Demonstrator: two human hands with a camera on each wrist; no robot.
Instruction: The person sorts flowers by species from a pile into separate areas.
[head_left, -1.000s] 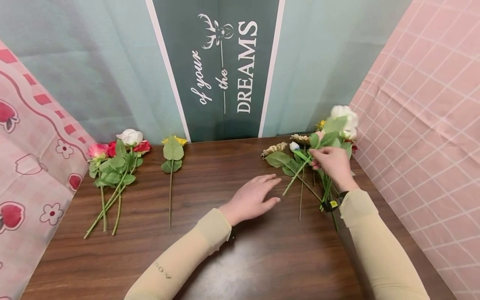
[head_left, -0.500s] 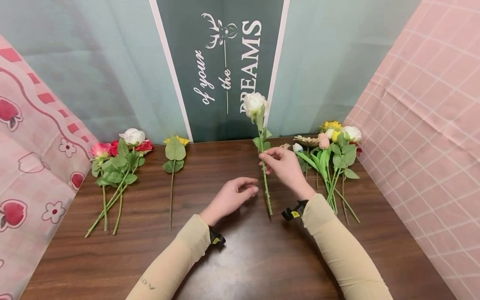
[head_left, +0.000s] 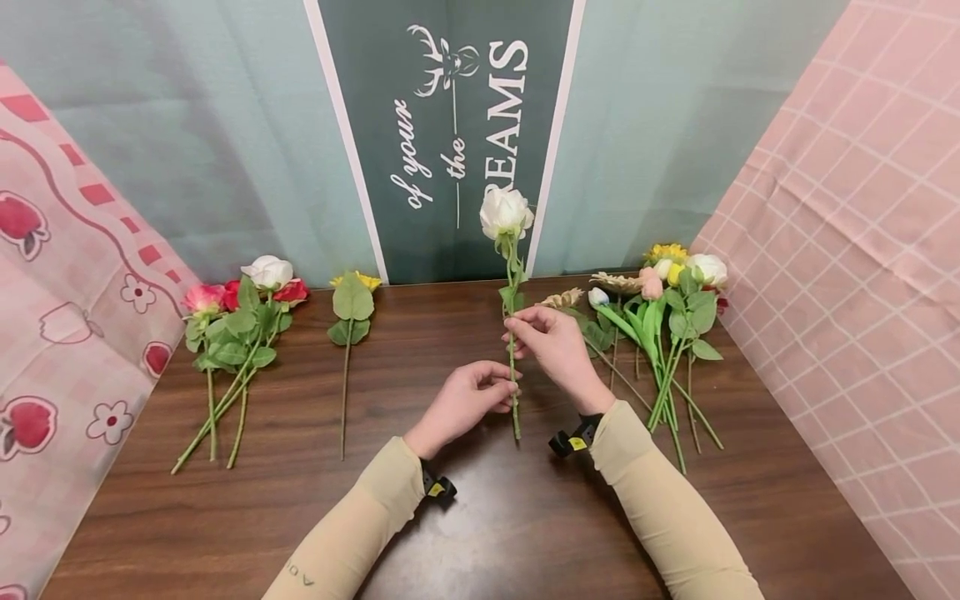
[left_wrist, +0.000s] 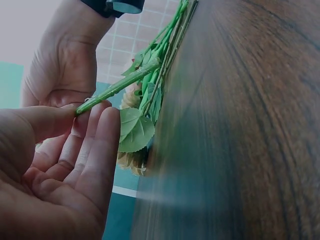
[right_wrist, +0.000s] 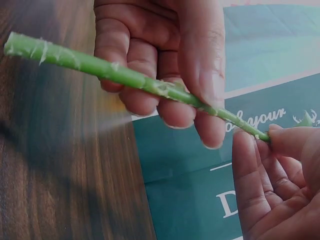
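At the centre of the frame, a white rose (head_left: 506,212) was held off the brown worktop (head_left: 420,358), bloom toward the top, cut end toward the bottom. The fingers of the right hand (head_left: 557,346) were closed in a pinch around its stem (head_left: 516,421), below the leaves; those of the left hand (head_left: 461,408) pinched it lower down. Two such grips probably steadied a slim stem under a broad bloom, and they left the petals untouched. At the right lay a mixed pile of flowers (head_left: 652,321), stems crossing; at the left lay a pink, red and white bunch (head_left: 240,325), with one yellow flower (head_left: 350,310) apart beside it. Most heads pointed toward the backdrop (head_left: 442,158), stems toward the person, presumably for easy picking up.
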